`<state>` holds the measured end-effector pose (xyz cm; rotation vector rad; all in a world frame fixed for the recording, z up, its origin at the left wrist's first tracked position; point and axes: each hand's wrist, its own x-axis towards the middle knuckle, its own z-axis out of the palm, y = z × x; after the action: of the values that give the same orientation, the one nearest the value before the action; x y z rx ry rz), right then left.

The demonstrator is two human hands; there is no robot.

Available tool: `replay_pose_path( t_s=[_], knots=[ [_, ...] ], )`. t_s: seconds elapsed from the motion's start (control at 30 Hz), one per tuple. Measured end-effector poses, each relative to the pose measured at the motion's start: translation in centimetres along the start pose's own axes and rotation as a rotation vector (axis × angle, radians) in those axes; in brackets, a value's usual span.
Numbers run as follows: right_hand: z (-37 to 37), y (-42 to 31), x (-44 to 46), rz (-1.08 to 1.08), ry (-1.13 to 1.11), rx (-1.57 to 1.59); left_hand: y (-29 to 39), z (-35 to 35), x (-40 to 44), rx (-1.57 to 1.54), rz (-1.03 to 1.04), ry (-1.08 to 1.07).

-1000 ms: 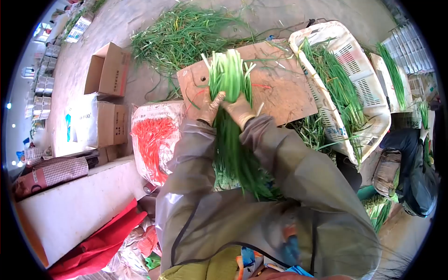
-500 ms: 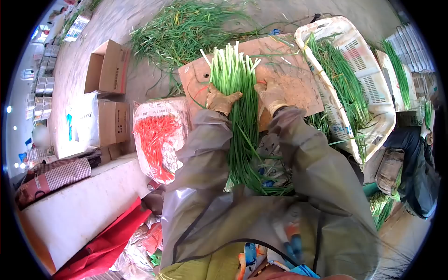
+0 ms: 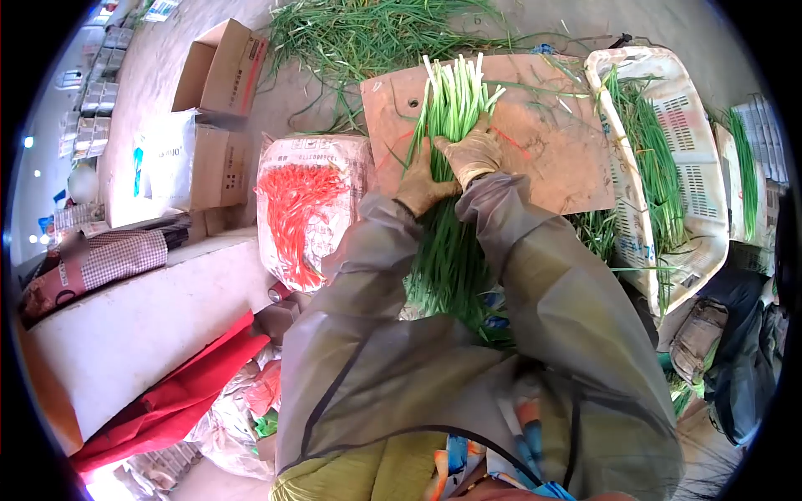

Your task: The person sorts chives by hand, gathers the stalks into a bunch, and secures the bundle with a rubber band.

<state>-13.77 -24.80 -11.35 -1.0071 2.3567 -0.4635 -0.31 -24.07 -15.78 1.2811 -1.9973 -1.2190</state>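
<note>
A bundle of long green stalks (image 3: pixel 451 108) with pale ends lies over a brown board (image 3: pixel 560 175), its pale ends pointing away from me. My left hand (image 3: pixel 424 179), in a tan glove, grips the bundle's left side, thumb and fingers around it. From the right, my right hand (image 3: pixel 473 155), also gloved, is closed over the same stalks just below the pale part. The dark leafy ends hang down toward my lap between my sleeves. A red strand shows on the board at either side of the bundle.
Red ties (image 3: pixel 292 200) lie on a wrapped package (image 3: pixel 355 159) at left. Cardboard boxes (image 3: pixel 219 71) stand beyond. A white crate (image 3: pixel 702 167) of green stalks is at right, a loose green pile (image 3: pixel 368 37) at the back. Dark-clothed legs (image 3: pixel 739 334) of a person show far right.
My right hand, apart from the bundle's right side half a second ago, has closed on the stalks. The view has shifted, so the surroundings appear further right and higher.
</note>
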Motion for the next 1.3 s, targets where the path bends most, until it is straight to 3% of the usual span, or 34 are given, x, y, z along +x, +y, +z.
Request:
replay_pose_path(
  t_s=[0.07, 0.13, 0.2, 0.27, 0.37, 0.4, 0.47, 0.6, 0.9, 1.0, 1.07, 1.13, 1.2, 1.23, 1.3],
  knots=[
    [-0.3, -0.1, -0.2, 0.006, -0.02, -0.035, 1.8, -3.3, -1.4, 0.316, 0.151, -0.088],
    [-0.8, -0.2, -0.3, 0.001, -0.028, -0.024, 2.0, -7.9, -1.2, 0.322, -0.401, -0.285],
    [-0.6, 0.1, -0.3, -0.005, -0.041, -0.023, 0.4, -11.5, 0.3, 0.421, -0.347, 0.082],
    [-0.3, 0.3, -0.1, -0.048, -0.002, 0.0, 0.8, -12.0, 2.3, 0.686, 0.002, 0.437],
    [-1.0, 0.2, -0.2, -0.038, -0.036, 0.003, -6.1, -10.1, 7.7, 0.658, 0.497, 0.154],
    [-1.1, 0.2, -0.2, -0.035, -0.058, 0.01, -4.8, -8.9, 8.0, 0.654, 0.501, 0.154],
    [-1.1, 0.2, -0.1, -0.042, -0.036, 0.002, -1.1, -7.2, 8.5, 0.725, -0.095, -0.241],
    [-1.4, 0.3, -0.3, -0.028, -0.068, 0.008, -2.7, -6.4, 10.0, 0.936, -0.042, -0.351],
    [-1.3, 0.7, 0.0, -0.03, -0.054, -0.001, -6.5, -9.9, 10.1, 0.746, 0.038, -0.24],
    [-1.3, 0.8, 0.2, -0.005, -0.091, 0.027, -6.3, -12.3, 9.9, 0.835, -0.019, -0.289],
    [-1.0, 0.9, 0.2, -0.035, -0.064, 0.036, -5.6, -13.8, 9.4, 0.612, -0.363, -0.375],
    [-1.0, 1.0, 0.2, -0.036, -0.06, 0.041, -5.9, -14.6, 9.0, 0.494, -0.401, -0.33],
    [-0.9, 0.9, 0.2, -0.044, -0.056, 0.036, -5.3, -15.7, 8.9, 0.694, -0.097, -0.392],
    [-0.8, 0.8, 0.1, -0.049, -0.061, 0.042, -1.8, -15.4, 8.7, 0.893, -0.214, -0.445],
    [-0.8, 0.7, 0.1, -0.033, -0.073, 0.038, 3.7, -15.0, 8.4, 0.985, -0.122, -0.46]
  ],
)
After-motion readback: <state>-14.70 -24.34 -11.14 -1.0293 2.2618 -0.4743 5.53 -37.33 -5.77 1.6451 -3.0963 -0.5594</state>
